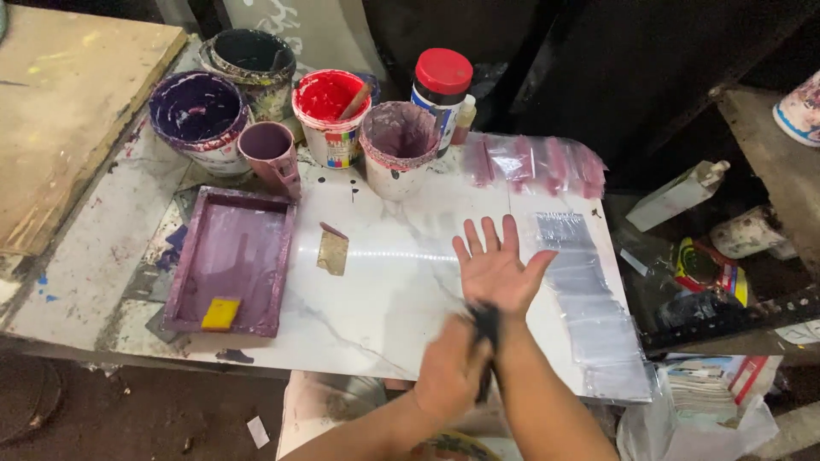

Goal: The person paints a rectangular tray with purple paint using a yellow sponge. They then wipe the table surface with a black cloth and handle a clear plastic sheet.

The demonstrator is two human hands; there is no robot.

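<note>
Your right hand [495,269] lies open, palm up; your left hand [453,371] grips a dark cloth [487,329] at its wrist. Wipe firmly, keeping clear of the clear bags [589,299].

Right hand [496,271] lower centre of frame, palm up, fingers [489,235] spread wide over the white marbled tabletop [384,290]. Left hand [451,369] below it, blurred, closed on a dark cloth-like thing [487,329] at the right wrist; what it is cannot be told. Clear plastic sheets [589,299] lie just right of the right hand. Purple tray [231,260] at centre left with a yellow block [221,312] in its lower corner. Paint buckets along the top: purple [198,115], red [330,107], mauve [398,141]. Red-lidded jar [442,85] behind them.
</note>
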